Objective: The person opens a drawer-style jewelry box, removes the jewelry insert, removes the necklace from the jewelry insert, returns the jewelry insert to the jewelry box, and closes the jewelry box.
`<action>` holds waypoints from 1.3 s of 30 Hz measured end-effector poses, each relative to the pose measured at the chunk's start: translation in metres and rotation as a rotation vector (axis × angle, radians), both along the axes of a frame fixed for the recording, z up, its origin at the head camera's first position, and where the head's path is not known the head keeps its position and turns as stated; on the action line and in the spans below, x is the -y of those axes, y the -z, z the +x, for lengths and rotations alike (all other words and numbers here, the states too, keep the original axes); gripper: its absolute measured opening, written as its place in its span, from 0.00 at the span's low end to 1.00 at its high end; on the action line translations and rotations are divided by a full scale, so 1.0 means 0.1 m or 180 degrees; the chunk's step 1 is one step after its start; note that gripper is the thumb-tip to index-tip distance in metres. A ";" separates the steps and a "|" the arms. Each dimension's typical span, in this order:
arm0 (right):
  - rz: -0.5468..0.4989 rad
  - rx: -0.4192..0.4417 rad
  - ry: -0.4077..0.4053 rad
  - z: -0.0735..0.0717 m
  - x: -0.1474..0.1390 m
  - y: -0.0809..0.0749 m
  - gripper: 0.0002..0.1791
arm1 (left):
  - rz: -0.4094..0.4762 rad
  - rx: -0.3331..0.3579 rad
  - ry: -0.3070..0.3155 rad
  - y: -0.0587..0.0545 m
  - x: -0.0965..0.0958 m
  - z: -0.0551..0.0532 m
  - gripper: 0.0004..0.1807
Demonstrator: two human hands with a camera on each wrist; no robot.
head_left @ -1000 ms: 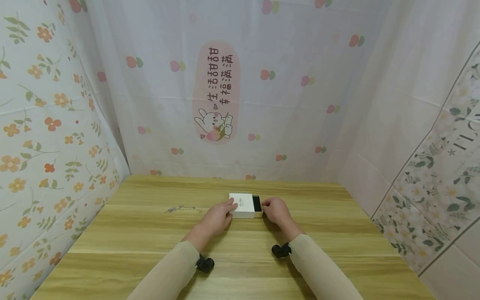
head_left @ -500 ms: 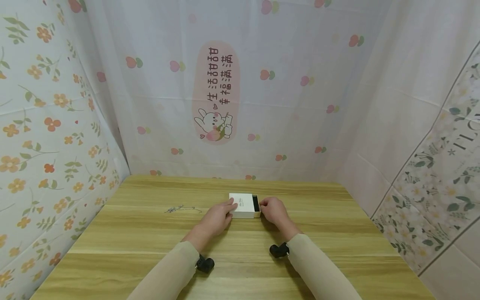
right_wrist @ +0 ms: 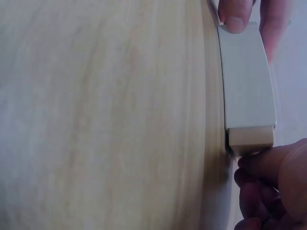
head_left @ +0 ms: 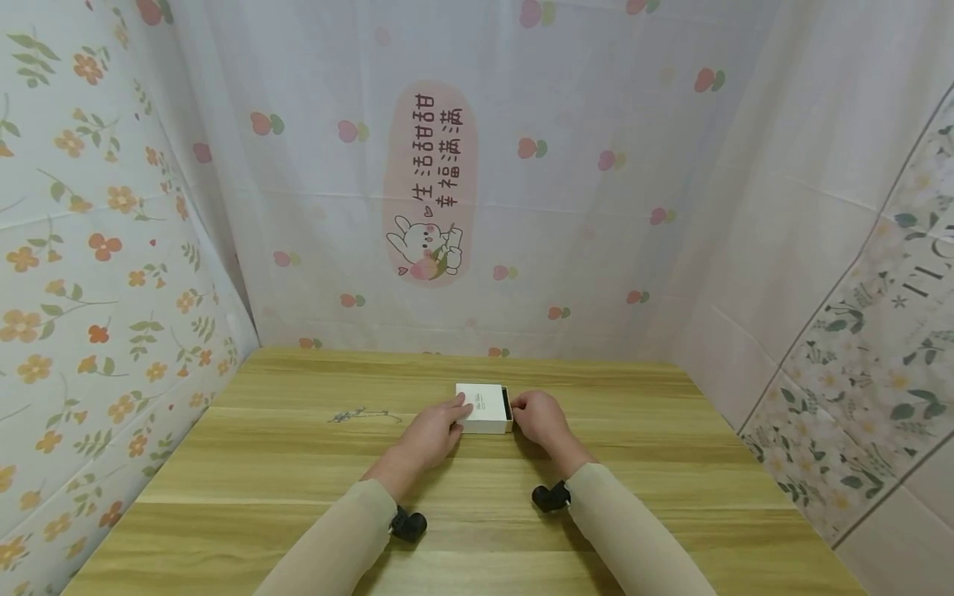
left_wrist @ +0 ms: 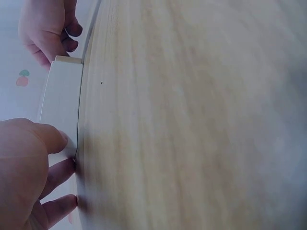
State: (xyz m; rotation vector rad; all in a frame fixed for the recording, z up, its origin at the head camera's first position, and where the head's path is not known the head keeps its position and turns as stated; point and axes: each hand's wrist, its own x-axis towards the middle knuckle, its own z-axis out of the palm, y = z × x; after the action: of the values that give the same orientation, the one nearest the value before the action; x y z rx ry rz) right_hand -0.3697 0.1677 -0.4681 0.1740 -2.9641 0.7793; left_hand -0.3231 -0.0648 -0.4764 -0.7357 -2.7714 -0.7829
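A small white drawer box (head_left: 480,407) with dark lettering on its lid lies on the wooden table, its inner tray (right_wrist: 250,138) sticking out a little on the right. A narrow dark strip of the tray's inside shows from above. My left hand (head_left: 432,432) grips the left part of the box's sleeve, thumb along the near side. At the opposite end is my right hand (head_left: 542,416), its fingers curled and the thumb and fingertips at the tray's outer end. A thin silvery chain (head_left: 365,415), like a bracelet or necklace, lies to the left of the left hand.
The wooden table (head_left: 462,513) ends at the back against a white hanging cloth (head_left: 596,248) with printed fruit. Patterned cloths also hang on the left and right. Each wrist carries a small black camera (head_left: 407,525).
The inner tray has slid leftward into the sleeve, narrowing the dark opening. My right hand has moved left with it. The left hand and the chain have stayed in place.
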 end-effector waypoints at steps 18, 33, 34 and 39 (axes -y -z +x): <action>-0.0004 -0.0003 -0.0053 0.00 0.09 -0.02 0.10 | 0.0038 0.0063 0.0009 -0.01 -0.01 -0.02 0.25; -0.0052 -0.0021 -0.0059 0.01 0.10 -0.01 0.10 | -0.0036 0.0004 0.0073 0.11 -0.02 -0.11 0.28; -0.0053 -0.0012 -0.0057 0.01 0.10 -0.01 0.11 | -0.0047 0.0021 0.0085 0.12 -0.03 -0.11 0.28; -0.0086 0.0040 -0.0109 0.01 0.08 -0.02 0.11 | -0.0056 0.0230 0.0064 0.05 -0.04 -0.04 0.31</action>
State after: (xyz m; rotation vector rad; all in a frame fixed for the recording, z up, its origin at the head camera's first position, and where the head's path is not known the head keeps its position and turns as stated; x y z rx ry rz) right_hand -0.3684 0.1595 -0.4660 0.2198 -2.9683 0.8272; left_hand -0.3267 -0.0605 -0.4814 -0.7543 -2.8427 -0.8055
